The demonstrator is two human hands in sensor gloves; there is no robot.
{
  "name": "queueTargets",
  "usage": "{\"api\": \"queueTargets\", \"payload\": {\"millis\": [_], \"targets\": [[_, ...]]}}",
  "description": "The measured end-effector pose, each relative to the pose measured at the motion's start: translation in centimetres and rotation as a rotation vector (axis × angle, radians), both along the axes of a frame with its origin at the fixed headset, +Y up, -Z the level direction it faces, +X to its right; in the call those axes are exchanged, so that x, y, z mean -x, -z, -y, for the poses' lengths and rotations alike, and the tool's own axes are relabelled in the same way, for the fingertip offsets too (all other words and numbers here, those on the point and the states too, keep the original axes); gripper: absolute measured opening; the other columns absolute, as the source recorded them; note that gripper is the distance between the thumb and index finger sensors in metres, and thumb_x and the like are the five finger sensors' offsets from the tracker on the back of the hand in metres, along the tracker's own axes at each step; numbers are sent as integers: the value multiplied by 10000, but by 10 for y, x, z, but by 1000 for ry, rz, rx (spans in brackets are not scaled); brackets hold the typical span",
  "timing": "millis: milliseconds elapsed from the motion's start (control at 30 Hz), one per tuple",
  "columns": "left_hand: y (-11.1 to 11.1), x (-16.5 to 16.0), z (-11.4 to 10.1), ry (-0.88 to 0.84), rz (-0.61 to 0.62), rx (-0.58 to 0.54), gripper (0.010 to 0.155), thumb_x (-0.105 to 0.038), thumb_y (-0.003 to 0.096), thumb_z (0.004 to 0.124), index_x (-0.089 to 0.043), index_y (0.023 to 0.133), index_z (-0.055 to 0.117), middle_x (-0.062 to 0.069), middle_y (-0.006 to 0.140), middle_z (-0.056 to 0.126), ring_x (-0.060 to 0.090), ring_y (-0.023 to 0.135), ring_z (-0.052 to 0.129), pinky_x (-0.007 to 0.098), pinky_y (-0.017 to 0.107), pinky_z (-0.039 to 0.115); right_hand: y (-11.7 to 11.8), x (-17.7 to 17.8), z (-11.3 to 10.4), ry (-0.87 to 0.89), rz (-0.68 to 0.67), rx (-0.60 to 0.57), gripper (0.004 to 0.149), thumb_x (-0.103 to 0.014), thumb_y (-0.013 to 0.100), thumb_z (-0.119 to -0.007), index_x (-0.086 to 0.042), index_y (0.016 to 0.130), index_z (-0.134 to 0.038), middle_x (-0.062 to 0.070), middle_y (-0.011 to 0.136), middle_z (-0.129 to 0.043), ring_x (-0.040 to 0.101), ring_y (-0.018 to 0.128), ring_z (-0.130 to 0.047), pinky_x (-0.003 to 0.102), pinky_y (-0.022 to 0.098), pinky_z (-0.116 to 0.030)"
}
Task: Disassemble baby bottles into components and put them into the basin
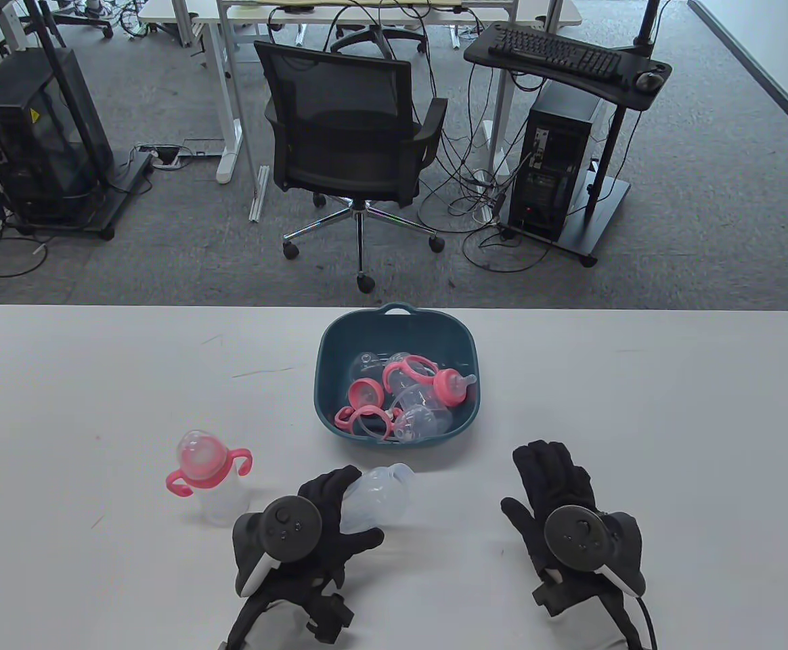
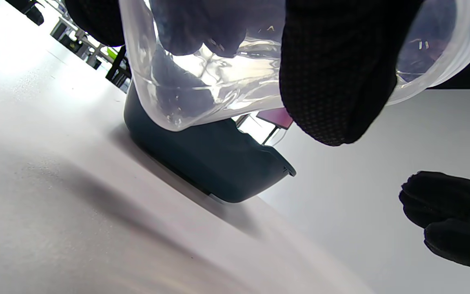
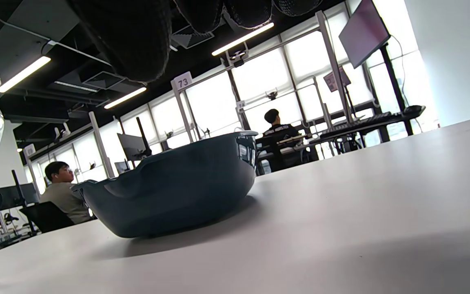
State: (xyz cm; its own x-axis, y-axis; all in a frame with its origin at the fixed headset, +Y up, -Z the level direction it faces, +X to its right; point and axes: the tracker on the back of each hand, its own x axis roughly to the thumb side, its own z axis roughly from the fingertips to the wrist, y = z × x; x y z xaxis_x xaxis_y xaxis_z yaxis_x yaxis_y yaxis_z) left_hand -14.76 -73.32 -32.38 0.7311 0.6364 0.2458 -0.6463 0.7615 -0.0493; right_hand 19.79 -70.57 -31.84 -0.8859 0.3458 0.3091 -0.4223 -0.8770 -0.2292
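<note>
While tilted toward the basin (image 1: 463, 352): bottle body (image 1: 380, 500), ready to drop in
Left hand (image 1: 313, 521): grasping it
Right hand (image 1: 560, 504): released, flat on desk (image 1: 671, 420)

White table (image 1: 638, 406); dark teal basin (image 1: 326, 386) w/ pink-and-clear bottle parts (image 1: 407, 399). Clear bottle body (image 1: 380, 497) in black-gloved left hand (image 1: 319, 521). Pink-topped bottle (image 1: 208, 481) nearby; right hand (image 1: 563, 508) black too.
</note>
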Motion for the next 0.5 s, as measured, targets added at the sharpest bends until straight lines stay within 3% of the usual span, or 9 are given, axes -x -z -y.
{"api": "queueTargets", "payload": {"millis": [500], "targets": [[1,-1,-10,-32,-41,-26,912,-507,356,961,-304,1067,426,12,1064,491,318,1036,588,599,727,523,3,-12,14,-4,-15,19,705,-353,523,-808,-151,1099,-456,156,1160,-413,442,1060,-378,678,688,-399]]}}
